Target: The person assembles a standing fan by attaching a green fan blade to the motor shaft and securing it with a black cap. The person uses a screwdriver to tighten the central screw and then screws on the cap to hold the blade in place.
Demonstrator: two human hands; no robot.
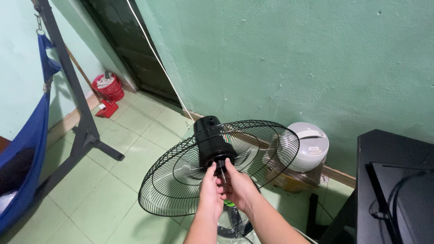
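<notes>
A black fan motor housing (pixel 211 140) stands tilted toward me, with a black wire rear grille (pixel 181 180) mounted around it. Its thin metal shaft (pixel 223 174) sticks out at the front. My left hand (pixel 210 187) and my right hand (pixel 238 186) meet at the front of the motor, fingers closed around the hub and the base of the shaft. Below my hands, something clear with a green part (pixel 230 204) is partly hidden by my forearms.
A white rice cooker (pixel 307 147) sits on a cardboard box (pixel 294 178) by the green wall. A black table (pixel 393 180) stands at the right. At the left are a grey hammock stand (pixel 77 113) with blue hammock (pixel 27 144) and a red basket (pixel 108 87).
</notes>
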